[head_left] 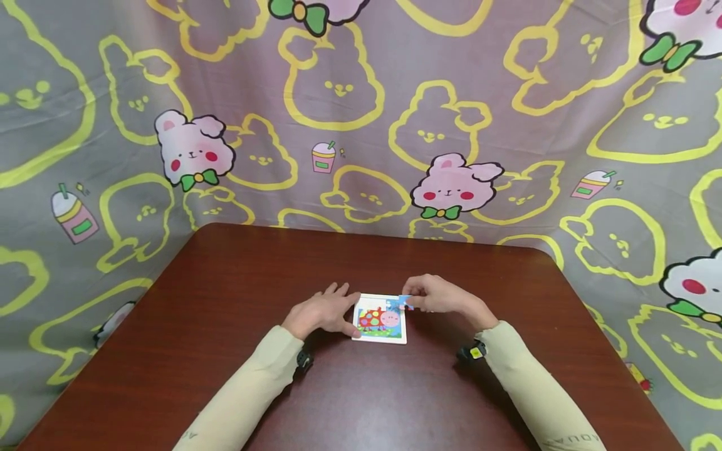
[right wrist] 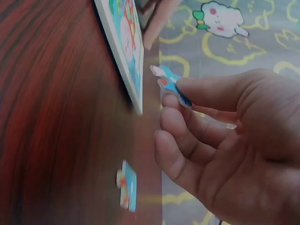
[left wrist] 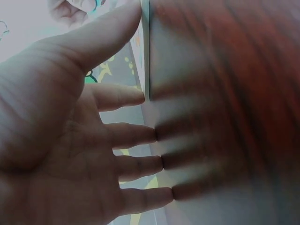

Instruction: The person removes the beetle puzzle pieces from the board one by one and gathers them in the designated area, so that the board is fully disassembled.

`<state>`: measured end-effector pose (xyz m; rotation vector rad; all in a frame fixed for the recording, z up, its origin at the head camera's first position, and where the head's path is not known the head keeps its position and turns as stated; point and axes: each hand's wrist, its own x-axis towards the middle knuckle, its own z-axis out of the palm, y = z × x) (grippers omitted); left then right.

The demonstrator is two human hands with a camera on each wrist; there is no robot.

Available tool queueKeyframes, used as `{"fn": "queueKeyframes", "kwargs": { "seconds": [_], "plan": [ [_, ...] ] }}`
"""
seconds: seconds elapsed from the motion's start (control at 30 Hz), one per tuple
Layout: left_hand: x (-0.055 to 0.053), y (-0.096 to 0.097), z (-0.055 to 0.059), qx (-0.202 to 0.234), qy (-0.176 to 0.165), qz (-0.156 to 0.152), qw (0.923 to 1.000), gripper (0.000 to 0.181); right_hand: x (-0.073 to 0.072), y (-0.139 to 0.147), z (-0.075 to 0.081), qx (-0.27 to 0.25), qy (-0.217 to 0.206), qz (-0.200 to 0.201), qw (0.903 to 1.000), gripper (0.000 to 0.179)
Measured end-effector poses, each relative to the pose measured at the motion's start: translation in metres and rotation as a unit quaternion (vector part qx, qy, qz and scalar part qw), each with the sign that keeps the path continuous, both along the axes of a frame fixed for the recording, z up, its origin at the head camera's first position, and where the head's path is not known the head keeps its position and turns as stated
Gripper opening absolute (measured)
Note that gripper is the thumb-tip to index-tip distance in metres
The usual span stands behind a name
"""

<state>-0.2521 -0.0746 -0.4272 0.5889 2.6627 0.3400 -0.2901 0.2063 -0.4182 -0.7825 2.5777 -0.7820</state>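
A square picture puzzle [head_left: 379,339] in a white frame lies on the table, with a spotted red body, a pink round face and green ground on it. At its left side is my left hand [head_left: 324,311], fingers spread, thumb and index fingertip right at the frame's edge. My right hand [head_left: 437,293] pinches a blue puzzle piece [right wrist: 171,84] between thumb and fingers, close over the puzzle's upper right corner. White backing shows in the puzzle's upper left part. Below the right hand in the right wrist view, a second puzzle piece [right wrist: 127,187] lies on the table.
The dark reddish-brown table [head_left: 271,263] extends around the puzzle on all sides. A grey cloth [head_left: 361,144] with yellow outlines and cartoon animals hangs behind the table and at both sides.
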Motion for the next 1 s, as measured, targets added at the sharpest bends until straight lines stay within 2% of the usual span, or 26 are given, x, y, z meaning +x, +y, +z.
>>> {"fn": "queueKeyframes", "kwargs": {
  "seconds": [0.3, 0.5, 1.0],
  "plan": [
    [0.000, -0.002, 0.001, -0.010, 0.001, 0.001, 0.9999, 0.091, 0.001, 0.030, -0.001, -0.026, -0.032, -0.024, 0.9989, 0.006],
    [-0.001, -0.001, 0.002, -0.008, 0.003, -0.005, 1.0000, 0.091, 0.002, 0.052, -0.004, -0.022, -0.037, -0.037, 0.9984, 0.006],
    [-0.002, -0.001, 0.001, -0.006, 0.003, -0.004, 1.0000, 0.092, 0.001, 0.091, -0.008, -0.013, -0.059, -0.033, 0.9976, 0.008]
  ]
}}
